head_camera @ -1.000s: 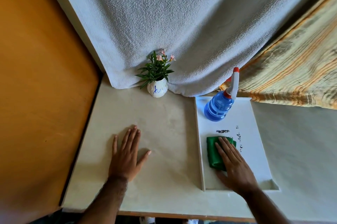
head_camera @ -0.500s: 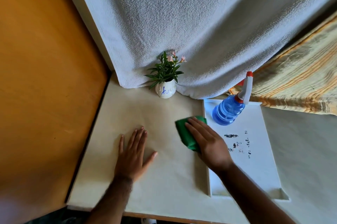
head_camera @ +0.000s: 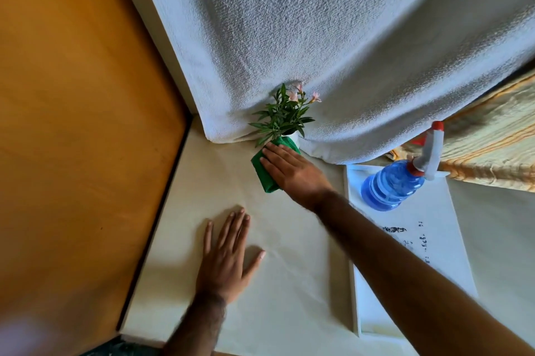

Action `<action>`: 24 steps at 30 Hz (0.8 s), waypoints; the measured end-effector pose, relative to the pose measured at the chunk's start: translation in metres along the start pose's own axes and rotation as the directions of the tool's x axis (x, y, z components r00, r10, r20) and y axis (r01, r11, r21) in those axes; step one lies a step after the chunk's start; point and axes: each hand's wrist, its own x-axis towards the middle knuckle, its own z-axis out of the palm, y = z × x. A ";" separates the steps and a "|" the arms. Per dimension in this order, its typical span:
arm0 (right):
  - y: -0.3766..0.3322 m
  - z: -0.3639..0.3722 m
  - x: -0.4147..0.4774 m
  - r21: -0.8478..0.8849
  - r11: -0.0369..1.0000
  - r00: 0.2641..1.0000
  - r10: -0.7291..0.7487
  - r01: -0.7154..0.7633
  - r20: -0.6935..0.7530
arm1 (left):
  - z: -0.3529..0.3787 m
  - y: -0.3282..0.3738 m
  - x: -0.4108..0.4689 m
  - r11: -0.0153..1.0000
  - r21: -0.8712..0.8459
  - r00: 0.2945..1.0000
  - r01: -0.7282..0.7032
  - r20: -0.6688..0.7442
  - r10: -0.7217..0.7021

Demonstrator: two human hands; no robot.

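Observation:
A folded green cloth (head_camera: 265,172) lies on the cream tabletop (head_camera: 289,283) right in front of a small potted plant (head_camera: 282,115). My right hand (head_camera: 292,172) presses flat on the cloth with straight fingers, and the cloth hides most of the white pot. My left hand (head_camera: 227,258) rests flat on the tabletop nearer to me, fingers spread. A blue spray bottle (head_camera: 390,185) with a white and red trigger stands at the far end of a white tray (head_camera: 451,240) on the right. The tray carries dark smudges (head_camera: 395,229).
A white textured towel (head_camera: 318,37) hangs behind the table down to its far edge. An orange wall (head_camera: 72,124) runs along the table's left side. A striped yellow fabric (head_camera: 492,147) lies at the far right behind the tray.
My right hand has slid the green cloth from the tray leftwards across the table up to the potted plant. My left hand has stayed flat in place.

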 end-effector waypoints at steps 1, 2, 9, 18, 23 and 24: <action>0.003 0.003 0.000 0.003 1.000 1.000 -0.005 0.005 0.009 | -0.001 0.000 0.001 1.000 0.003 1.000 0.004 0.009 -0.004; 0.005 0.007 0.000 0.018 1.000 1.000 -0.006 0.005 0.018 | -0.002 0.000 0.001 1.000 0.006 1.000 0.009 0.019 -0.009; -0.005 0.030 -0.020 0.191 0.980 0.997 0.048 -0.059 0.063 | -0.007 0.000 0.001 1.000 0.014 0.999 0.020 0.039 -0.020; -0.011 0.010 -0.016 0.206 0.978 0.999 0.039 -0.032 -0.028 | -0.012 0.001 0.002 0.999 0.029 0.998 0.023 0.055 -0.024; 0.012 -0.004 0.008 0.090 0.994 0.996 -0.065 0.070 -0.053 | -0.009 0.000 0.002 1.000 0.022 0.999 0.011 0.048 -0.012; 0.015 -0.004 0.010 0.085 0.991 0.995 -0.096 0.099 -0.036 | -0.008 0.000 0.002 1.000 0.024 0.999 0.011 0.048 -0.012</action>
